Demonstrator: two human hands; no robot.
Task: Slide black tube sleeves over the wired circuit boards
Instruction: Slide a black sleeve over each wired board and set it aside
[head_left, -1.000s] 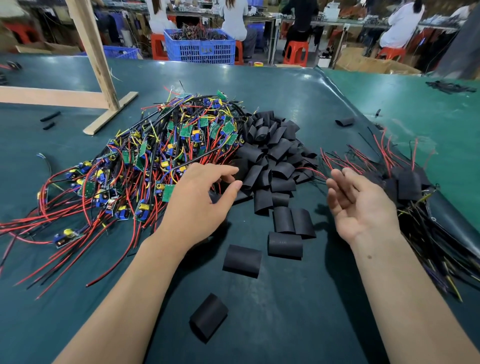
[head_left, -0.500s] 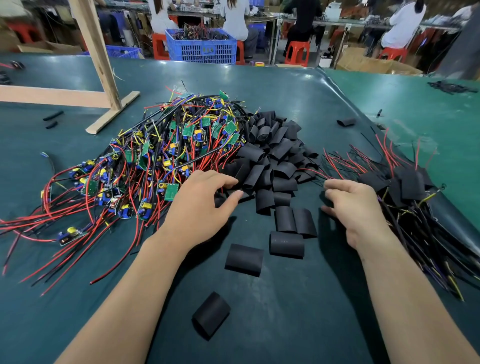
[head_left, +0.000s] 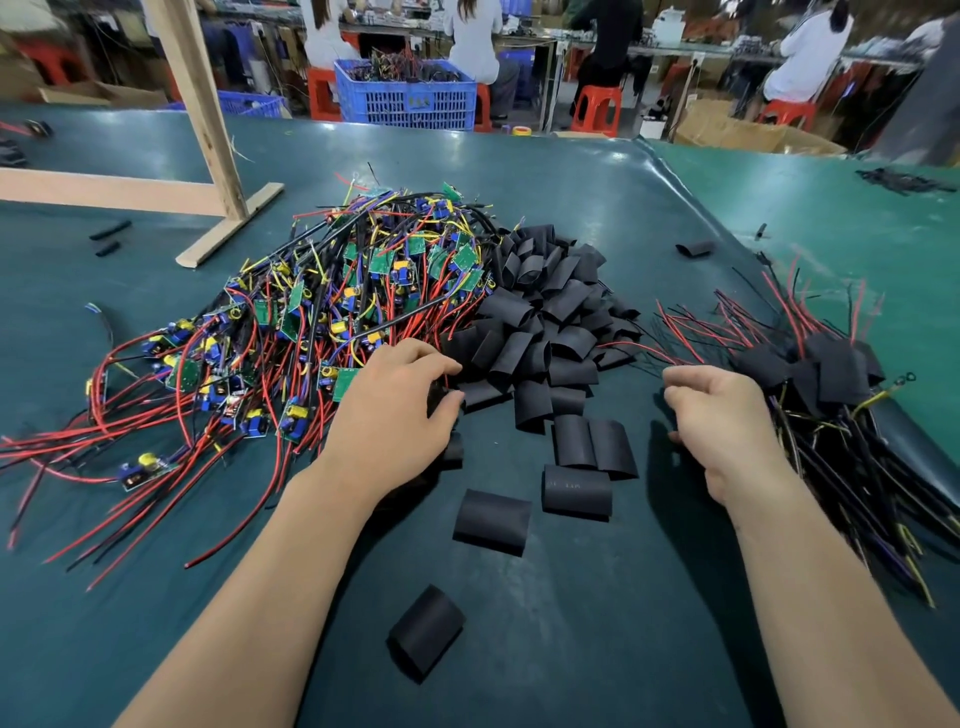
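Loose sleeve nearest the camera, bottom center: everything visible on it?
The nearest loose sleeve is a short matte black tube, flattened, looking like soft plastic or rubber. It lies alone on the green table cover, turned diagonally, its open near end facing lower left. Nothing is inside it as far as shows. Neither hand touches it, and it lies apart from the other sleeves.

Bright overhead light; wide-angle bending, blurred background.
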